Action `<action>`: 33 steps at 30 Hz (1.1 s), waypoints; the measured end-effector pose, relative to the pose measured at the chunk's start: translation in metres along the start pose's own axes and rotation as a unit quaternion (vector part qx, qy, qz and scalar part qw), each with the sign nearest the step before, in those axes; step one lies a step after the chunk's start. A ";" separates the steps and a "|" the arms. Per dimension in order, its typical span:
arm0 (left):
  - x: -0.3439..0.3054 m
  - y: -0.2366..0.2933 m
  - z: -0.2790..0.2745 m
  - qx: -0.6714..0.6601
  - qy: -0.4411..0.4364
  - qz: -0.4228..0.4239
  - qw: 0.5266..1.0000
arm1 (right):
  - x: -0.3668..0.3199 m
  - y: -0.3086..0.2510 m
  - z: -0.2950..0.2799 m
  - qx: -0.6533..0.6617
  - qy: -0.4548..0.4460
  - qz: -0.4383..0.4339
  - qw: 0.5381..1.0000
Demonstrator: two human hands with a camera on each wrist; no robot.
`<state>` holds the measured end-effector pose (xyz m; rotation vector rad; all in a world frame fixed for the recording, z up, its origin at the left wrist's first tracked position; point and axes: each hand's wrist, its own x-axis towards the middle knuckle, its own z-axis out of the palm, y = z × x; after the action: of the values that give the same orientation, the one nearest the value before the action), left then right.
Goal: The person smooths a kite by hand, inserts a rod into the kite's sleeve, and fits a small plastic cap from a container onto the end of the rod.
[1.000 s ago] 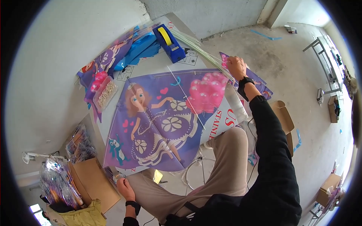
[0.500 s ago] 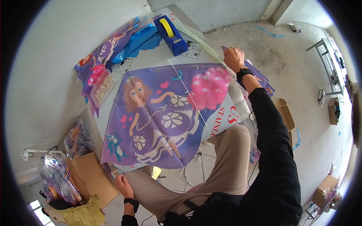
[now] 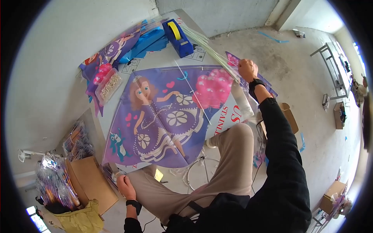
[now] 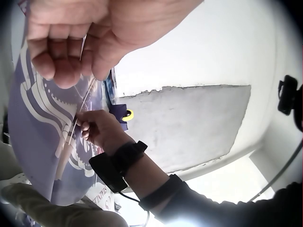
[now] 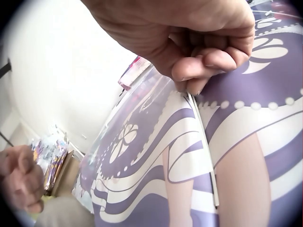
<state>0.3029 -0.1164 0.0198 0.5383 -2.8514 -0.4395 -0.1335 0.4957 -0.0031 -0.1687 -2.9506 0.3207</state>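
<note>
A purple kite [image 3: 163,120] printed with a princess and pink balloons lies spread on a white board [image 3: 229,116]. In the head view my right hand [image 3: 248,70] is at its far right edge, fingers curled, beside a bundle of pale thin rods [image 3: 210,50]. The right wrist view has its fingertips pinching the upper end of a thin white rod [image 5: 202,132] over the printed skirt. My left hand [image 3: 126,187] is near the lower left corner of the kite, by my knee. In the left wrist view its fingers [image 4: 66,75] hang loosely curled, with no object visible in them.
A blue tape dispenser [image 3: 178,39] with yellow tape stands at the back of the board. On the left are a clear box of small pale parts [image 3: 109,86], folded kites [image 3: 103,66] and blue sheets [image 3: 145,46]. A cardboard box [image 3: 91,184] stands at lower left.
My right hand has shifted slightly, a little farther right of the rod bundle. My left hand stays near the kite's lower left corner. The head view has tilted a little.
</note>
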 end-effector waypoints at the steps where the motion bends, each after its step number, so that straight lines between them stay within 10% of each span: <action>1: -0.001 0.001 0.001 -0.003 -0.002 0.002 1.000 | -0.006 0.006 -0.003 -0.003 0.001 0.003 1.000; 14: 0.000 -0.016 -0.005 -0.070 0.006 0.040 0.997 | -0.211 0.132 -0.102 -0.036 0.099 0.079 0.991; 20: 0.037 0.051 -0.062 -0.214 -0.010 0.052 0.975 | -0.323 0.133 -0.155 0.335 0.026 0.099 0.937; 24: 0.040 0.166 -0.092 -0.532 -0.144 0.018 0.834 | -0.340 -0.007 -0.197 0.491 -0.148 0.116 0.851; 28: 0.027 0.233 -0.073 -0.681 -0.233 0.011 0.694 | -0.352 -0.109 -0.195 0.537 -0.246 -0.043 0.806; 33: 0.003 0.233 -0.071 -0.707 -0.176 -0.028 0.685 | -0.375 -0.155 -0.173 0.494 -0.374 -0.103 0.778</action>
<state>0.2429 0.0717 0.1621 0.1638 -1.7610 -2.5344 0.2499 0.3316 0.1404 0.5339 -2.8763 2.2313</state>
